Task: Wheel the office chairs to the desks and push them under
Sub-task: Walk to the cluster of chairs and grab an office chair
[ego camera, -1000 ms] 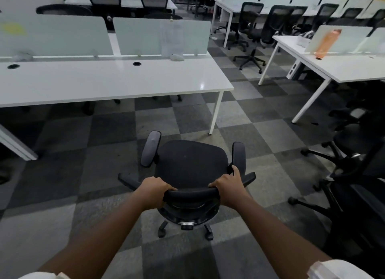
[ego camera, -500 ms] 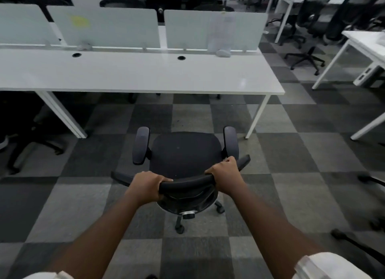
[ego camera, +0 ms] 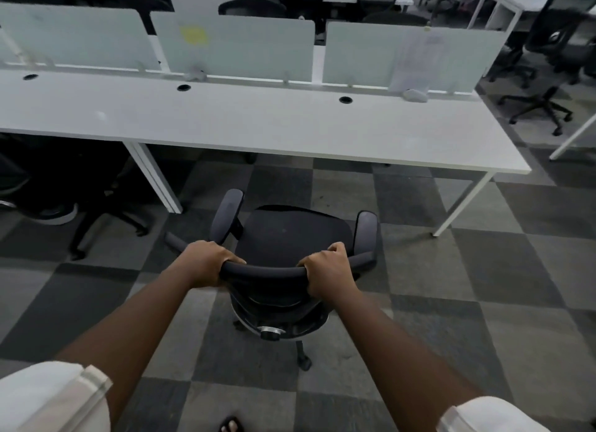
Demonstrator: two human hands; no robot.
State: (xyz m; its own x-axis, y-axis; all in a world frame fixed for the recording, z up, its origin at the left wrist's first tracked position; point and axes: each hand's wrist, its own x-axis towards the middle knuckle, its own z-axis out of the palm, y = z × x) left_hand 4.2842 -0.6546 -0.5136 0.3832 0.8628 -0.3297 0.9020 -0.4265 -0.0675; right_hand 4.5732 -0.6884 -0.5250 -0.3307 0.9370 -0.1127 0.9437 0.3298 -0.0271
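Observation:
A black office chair (ego camera: 290,238) with grey armrests stands on the checkered carpet, facing a long white desk (ego camera: 258,121). My left hand (ego camera: 206,264) grips the left end of the chair's backrest top. My right hand (ego camera: 329,270) grips the right end. The seat's front edge is a short way in front of the desk's near edge, between a white desk leg (ego camera: 154,176) on the left and another leg (ego camera: 461,202) on the right. The chair's base is mostly hidden under the seat.
Frosted divider panels (ego camera: 238,47) line the desk's far edge. Another black chair (ego camera: 58,192) is tucked under the desk at left. More chairs (ego camera: 561,57) stand at the right beside a second white desk (ego camera: 574,134). My foot (ego camera: 230,425) shows at the bottom.
The chair and I have moved closer to the desk and shifted left along it. Both hands keep the same grip on the backrest.

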